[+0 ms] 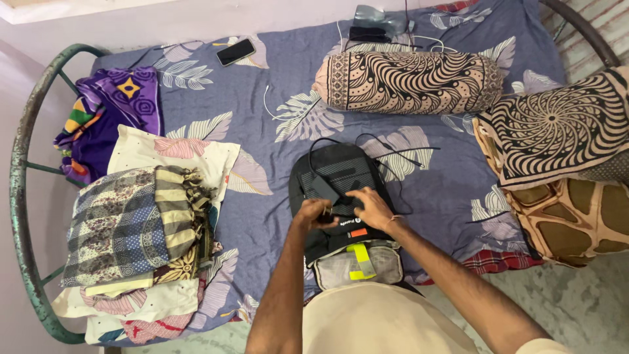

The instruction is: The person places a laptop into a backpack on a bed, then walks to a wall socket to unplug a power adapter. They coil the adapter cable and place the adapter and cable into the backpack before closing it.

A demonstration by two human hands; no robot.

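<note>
Both hands meet on a dark backpack (341, 174) lying flat on a bed (275, 72) with a blue leaf-print sheet. The left hand (313, 214) has its grip closed narrow on a small black object (325, 212) at the backpack's lower front; what the object is cannot be told. The right hand (371, 207), just beside it, lies on the backpack with fingers curled on the fabric; whether that grip pinches anything cannot be told. Just below both hands sits a grey mesh pocket (357, 265) with a yellow strap (360, 259). Thin black cords (401, 156) trail just above the right hand. Well to the left of the left hand is a pile of folded clothes (134, 242). Far above the hands lie a patterned bolster (409, 82) and a phone (236, 51); right of the right hand lie patterned pillows (557, 131).
</note>
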